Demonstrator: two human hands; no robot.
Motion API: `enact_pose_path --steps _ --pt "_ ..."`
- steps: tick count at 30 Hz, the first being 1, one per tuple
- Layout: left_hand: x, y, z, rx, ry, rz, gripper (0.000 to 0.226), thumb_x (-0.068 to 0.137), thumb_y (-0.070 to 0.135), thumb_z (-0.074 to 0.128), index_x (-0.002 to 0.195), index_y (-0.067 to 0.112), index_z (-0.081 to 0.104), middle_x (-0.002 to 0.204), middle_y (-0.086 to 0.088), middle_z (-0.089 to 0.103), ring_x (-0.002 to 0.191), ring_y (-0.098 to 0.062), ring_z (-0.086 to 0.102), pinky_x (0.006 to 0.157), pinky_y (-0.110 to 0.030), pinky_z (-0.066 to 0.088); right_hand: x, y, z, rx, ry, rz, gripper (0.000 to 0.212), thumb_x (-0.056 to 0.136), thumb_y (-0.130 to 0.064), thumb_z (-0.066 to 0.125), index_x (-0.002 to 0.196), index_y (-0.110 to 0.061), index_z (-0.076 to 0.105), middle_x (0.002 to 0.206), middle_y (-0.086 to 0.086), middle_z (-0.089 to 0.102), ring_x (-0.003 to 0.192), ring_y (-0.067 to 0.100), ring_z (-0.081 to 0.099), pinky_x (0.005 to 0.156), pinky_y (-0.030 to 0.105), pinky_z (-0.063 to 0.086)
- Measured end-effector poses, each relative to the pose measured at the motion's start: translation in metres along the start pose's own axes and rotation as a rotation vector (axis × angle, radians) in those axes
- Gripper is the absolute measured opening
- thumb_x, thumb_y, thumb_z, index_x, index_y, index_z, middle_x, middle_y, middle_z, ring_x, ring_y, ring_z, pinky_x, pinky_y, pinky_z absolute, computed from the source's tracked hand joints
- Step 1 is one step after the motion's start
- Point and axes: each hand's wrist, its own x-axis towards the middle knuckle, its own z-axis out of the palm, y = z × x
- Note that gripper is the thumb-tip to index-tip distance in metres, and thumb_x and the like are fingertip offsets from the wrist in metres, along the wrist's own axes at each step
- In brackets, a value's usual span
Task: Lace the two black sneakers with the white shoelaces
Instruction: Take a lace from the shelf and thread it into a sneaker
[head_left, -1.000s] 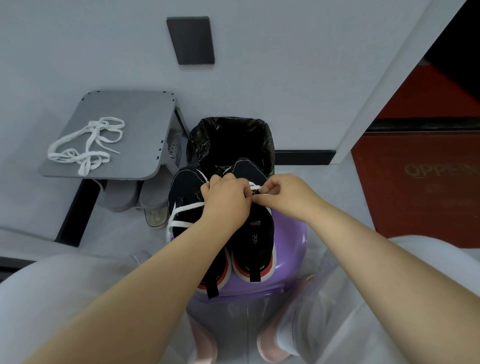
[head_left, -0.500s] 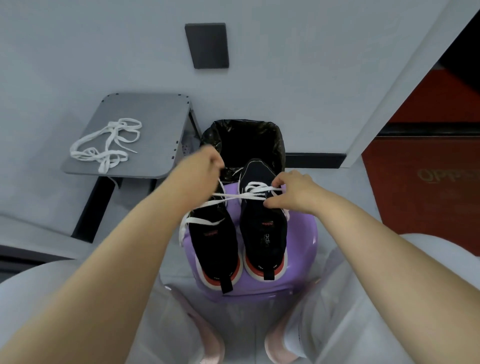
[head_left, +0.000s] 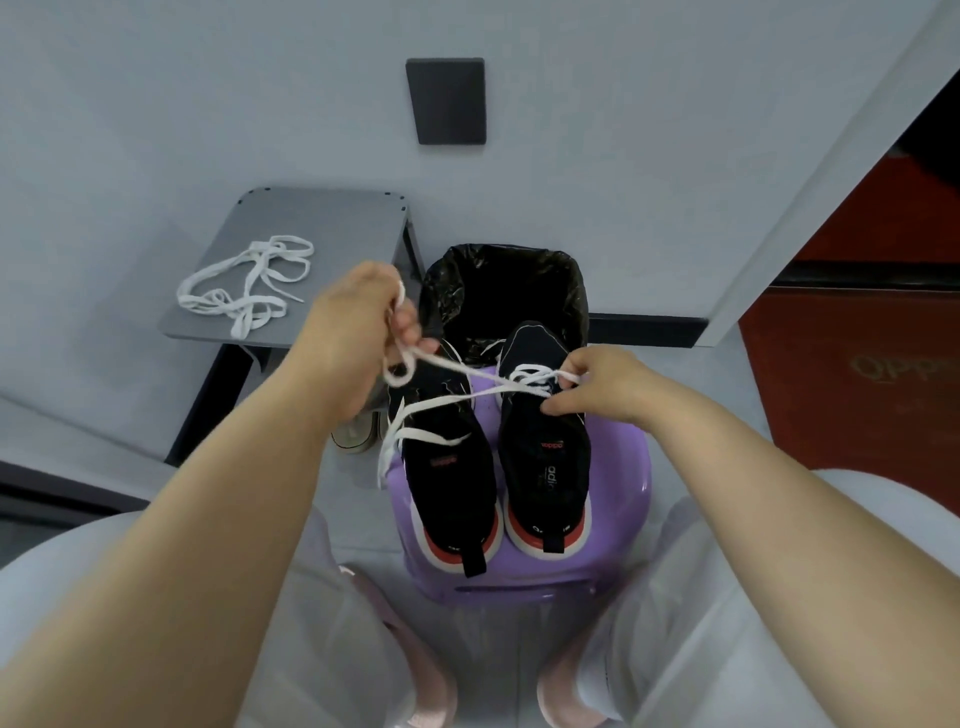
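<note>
Two black sneakers stand side by side on a purple stool (head_left: 618, 525), toes pointing away from me. The right sneaker (head_left: 545, 467) has a white shoelace (head_left: 457, 371) threaded near its toe. My left hand (head_left: 358, 332) grips one end of that lace, lifted up and to the left, so the lace runs taut across the left sneaker (head_left: 447, 478). More of the lace drapes over the left sneaker. My right hand (head_left: 597, 384) pinches the lace at the right sneaker's eyelets. A second white shoelace (head_left: 244, 286) lies bunched on a grey side table (head_left: 332, 228).
A bin lined with a black bag (head_left: 504, 291) stands just beyond the stool. A pale shoe (head_left: 358, 434) sits on the floor under the grey table. A red panel (head_left: 852, 374) is at the right, and my knees flank the stool.
My left hand has left the right sneaker's toe and pulled the lace up and to the left, drawing it taut. My right hand stays at the eyelets.
</note>
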Motion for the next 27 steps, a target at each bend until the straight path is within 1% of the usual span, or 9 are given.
enact_pose_path --steps 3,5,8,11,15,19,22,24,27 --pt "-0.003 -0.017 0.003 0.922 -0.035 0.127 0.020 0.099 0.030 0.038 0.094 0.013 0.048 0.076 -0.003 0.053 0.064 -0.015 0.049 0.052 -0.025 0.039 -0.004 0.000 -0.012 0.219 -0.017 -0.077 0.012 0.082 -0.024 0.070 0.081 -0.011 0.069 0.082 0.001 0.067 0.083 0.013 0.060 0.076 0.024 0.047" --pt "-0.003 -0.035 0.006 1.206 -0.206 0.141 0.021 0.096 0.034 0.046 0.101 0.015 0.055 0.096 -0.003 0.058 0.088 -0.018 0.057 0.070 -0.028 0.043 -0.005 0.003 -0.018 0.210 0.003 -0.108 0.009 0.086 -0.017 0.064 0.085 -0.012 0.071 0.083 0.001 0.071 0.088 0.014 0.064 0.089 0.032 0.049" --pt "0.002 -0.056 0.010 1.497 -0.311 0.142 0.029 0.093 0.043 0.049 0.107 0.022 0.061 0.111 -0.005 0.048 0.109 -0.025 0.045 0.091 -0.032 0.039 -0.005 0.008 -0.021 -0.225 0.230 -0.153 0.014 0.087 -0.015 0.058 0.091 -0.022 0.070 0.086 -0.006 0.069 0.091 0.016 0.063 0.086 0.031 0.046" --pt "0.010 -0.057 0.013 1.453 -0.185 0.267 0.020 0.092 0.040 0.051 0.089 0.025 0.064 0.102 -0.004 0.048 0.103 -0.025 0.043 0.091 -0.033 0.038 -0.005 0.011 -0.021 -0.356 0.455 -0.163 0.015 0.089 -0.018 0.058 0.099 -0.021 0.069 0.097 0.001 0.071 0.099 0.025 0.061 0.092 0.033 0.039" --pt "0.007 -0.041 0.016 0.646 -0.087 0.150 0.026 0.094 0.022 0.045 0.069 0.018 0.052 0.083 0.002 0.064 0.066 -0.012 0.051 0.056 -0.013 0.042 -0.002 0.011 -0.023 -0.469 0.487 -0.077 0.012 0.087 -0.032 0.062 0.086 -0.021 0.067 0.092 0.003 0.070 0.095 0.028 0.061 0.087 0.035 0.036" --pt "0.002 -0.042 0.023 0.028 -0.254 -0.057 0.029 0.095 0.008 0.033 0.068 0.009 0.045 0.071 -0.004 0.068 0.076 -0.018 0.067 0.080 -0.029 0.052 0.001 0.011 -0.018 -0.353 0.485 0.004 0.018 0.090 -0.031 0.058 0.085 -0.014 0.059 0.088 0.007 0.068 0.087 0.030 0.061 0.072 0.033 0.042" --pt "0.007 -0.051 0.023 0.462 -0.221 -0.006 0.021 0.097 0.021 0.039 0.077 0.013 0.042 0.055 0.005 0.046 0.053 -0.013 0.044 0.063 -0.033 0.043 0.008 0.016 -0.016 -0.182 0.438 0.050 0.004 0.091 -0.020 0.051 0.087 -0.018 0.052 0.090 0.006 0.067 0.087 0.027 0.058 0.068 0.031 0.041" --pt "0.006 -0.053 0.021 1.001 -0.241 0.120 0.018 0.095 0.033 0.046 0.093 0.015 0.045 0.068 0.002 0.051 0.060 -0.013 0.046 0.059 -0.027 0.040 0.011 0.019 -0.017 -0.124 0.413 0.064 0.010 0.090 -0.014 0.046 0.090 -0.019 0.054 0.091 0.007 0.069 0.090 0.027 0.060 0.073 0.034 0.047" --pt "0.004 -0.047 0.013 1.370 -0.325 0.192 0.026 0.091 0.040 0.054 0.100 0.016 0.059 0.092 0.001 0.060 0.086 -0.015 0.056 0.070 -0.023 0.040 0.012 0.020 -0.018 0.000 0.362 0.061 0.020 0.092 -0.012 0.039 0.091 -0.018 0.058 0.089 0.006 0.071 0.078 0.020 0.060 0.075 0.034 0.049"
